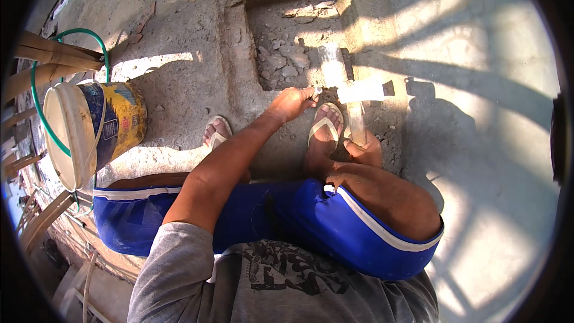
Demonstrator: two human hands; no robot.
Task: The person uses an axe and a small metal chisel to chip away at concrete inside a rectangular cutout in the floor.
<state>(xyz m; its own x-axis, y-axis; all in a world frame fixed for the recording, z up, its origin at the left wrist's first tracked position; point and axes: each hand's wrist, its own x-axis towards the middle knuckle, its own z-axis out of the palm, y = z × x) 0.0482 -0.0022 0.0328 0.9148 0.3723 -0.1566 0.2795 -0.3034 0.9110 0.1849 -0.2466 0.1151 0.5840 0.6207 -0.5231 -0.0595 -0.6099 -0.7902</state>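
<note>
My left hand (292, 103) is closed at the near rim of a square pit (239, 42). From the fist pokes the small pale end of what looks like a chisel (317, 91); the rest is hidden by my fingers. My right hand (366, 151) grips the wooden handle (356, 121) of a hammer, beside my right foot. The hammer's head (362, 91) lies crosswise, washed out by sunlight, a short way right of the chisel's end. Between my hands are the toes of my sandalled right foot (326, 125).
Broken rubble (287, 60) lies in the pit. At the left, a yellow and blue bucket (125, 113) rests on its side beside a green hose (37, 101) and wooden poles (54, 54). Smooth grey concrete (478, 143) stretches to the right, striped with shadows.
</note>
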